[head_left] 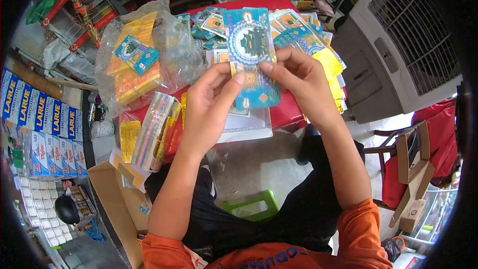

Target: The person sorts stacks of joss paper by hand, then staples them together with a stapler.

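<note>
A blue joss paper note with a dark temple printed in a white ring is held upright above the red table. My left hand pinches its left edge between thumb and fingers. On the opposite edge, my right hand grips it the same way, thumb on the front. Behind the note lie piles of similar blue notes and dollar-like notes. Another blue note rests on yellow paper stacks in a clear plastic bag. Yellow paper pieces sit beyond my right hand.
A bundle of striped paper stands at the table's left front edge, above an open cardboard box. Beer cartons are stacked at far left. A grey air cooler stands right, and a green stool is below me.
</note>
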Tool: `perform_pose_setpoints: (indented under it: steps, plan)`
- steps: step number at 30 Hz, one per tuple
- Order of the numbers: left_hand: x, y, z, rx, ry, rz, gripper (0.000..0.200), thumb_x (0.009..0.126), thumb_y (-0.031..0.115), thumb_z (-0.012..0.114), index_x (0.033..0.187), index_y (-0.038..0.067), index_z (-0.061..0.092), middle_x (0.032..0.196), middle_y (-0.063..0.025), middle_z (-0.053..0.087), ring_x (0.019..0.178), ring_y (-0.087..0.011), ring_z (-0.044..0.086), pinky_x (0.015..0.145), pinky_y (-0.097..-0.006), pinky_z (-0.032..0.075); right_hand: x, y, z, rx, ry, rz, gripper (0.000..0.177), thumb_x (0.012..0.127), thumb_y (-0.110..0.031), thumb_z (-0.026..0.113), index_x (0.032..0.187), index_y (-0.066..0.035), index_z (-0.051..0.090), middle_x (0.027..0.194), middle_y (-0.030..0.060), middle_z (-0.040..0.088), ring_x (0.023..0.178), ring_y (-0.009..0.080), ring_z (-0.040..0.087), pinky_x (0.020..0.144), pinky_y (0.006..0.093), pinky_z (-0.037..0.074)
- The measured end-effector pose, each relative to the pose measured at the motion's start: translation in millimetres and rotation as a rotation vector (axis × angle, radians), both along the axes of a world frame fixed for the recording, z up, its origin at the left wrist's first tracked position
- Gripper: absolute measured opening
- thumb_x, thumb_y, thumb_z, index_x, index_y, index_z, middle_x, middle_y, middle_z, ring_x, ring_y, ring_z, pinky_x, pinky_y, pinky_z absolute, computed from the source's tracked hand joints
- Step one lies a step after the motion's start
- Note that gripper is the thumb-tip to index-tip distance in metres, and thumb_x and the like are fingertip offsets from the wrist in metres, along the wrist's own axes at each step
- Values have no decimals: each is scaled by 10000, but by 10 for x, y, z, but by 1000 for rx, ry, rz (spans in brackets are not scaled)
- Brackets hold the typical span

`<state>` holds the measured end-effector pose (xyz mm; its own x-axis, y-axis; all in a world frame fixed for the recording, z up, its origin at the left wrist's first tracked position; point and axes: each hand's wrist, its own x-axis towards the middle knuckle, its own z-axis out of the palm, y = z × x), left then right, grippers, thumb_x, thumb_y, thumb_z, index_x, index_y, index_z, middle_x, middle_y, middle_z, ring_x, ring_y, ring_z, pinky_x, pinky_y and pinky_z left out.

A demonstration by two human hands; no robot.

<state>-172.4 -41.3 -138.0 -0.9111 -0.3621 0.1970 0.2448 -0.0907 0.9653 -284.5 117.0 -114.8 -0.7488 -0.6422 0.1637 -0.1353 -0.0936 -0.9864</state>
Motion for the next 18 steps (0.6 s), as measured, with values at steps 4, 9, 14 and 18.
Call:
perform_pose_setpoints:
  steps: [4, 9, 14, 18]
  plan:
    - [-2, 15, 48, 323, 60, -96, 390, 1040, 272, 490, 1282, -30, 540, 1213, -95, 622, 1092, -131, 595, 952, -296, 463, 83, -21, 46, 26, -87, 97, 150, 923, -177, 722, 908, -38, 668, 744, -52, 595, 664, 20, 497, 584, 207, 375]
    - [-3, 127, 98, 495, 110, -227, 524, 1064, 383, 392, 1351, -44, 493, 1296, -165, 609, 1160, -209, 613, 1002, -339, 486, 165, 14, 51, 96, -128, 258, 170, 943, -189, 698, 982, -23, 706, 890, -6, 681, 803, 38, 578, 720, 231, 467]
    - [-2, 167, 80, 384, 74, -166, 549, 1069, 362, 386, 1367, -92, 470, 1320, -239, 591, 1211, -295, 601, 1038, -394, 473, 244, -37, -84, -4, -139, 180, 182, 947, -152, 690, 998, 23, 695, 934, 24, 690, 846, 63, 612, 776, 240, 498]
    - [23, 178, 46, 377, 66, -114, 519, 1067, 355, 405, 1339, -78, 496, 1295, -198, 614, 1161, -254, 629, 1003, -367, 493, 301, -48, -100, 65, -85, 133, 189, 955, -156, 681, 1007, 25, 696, 923, 23, 693, 820, 61, 613, 751, 235, 503]
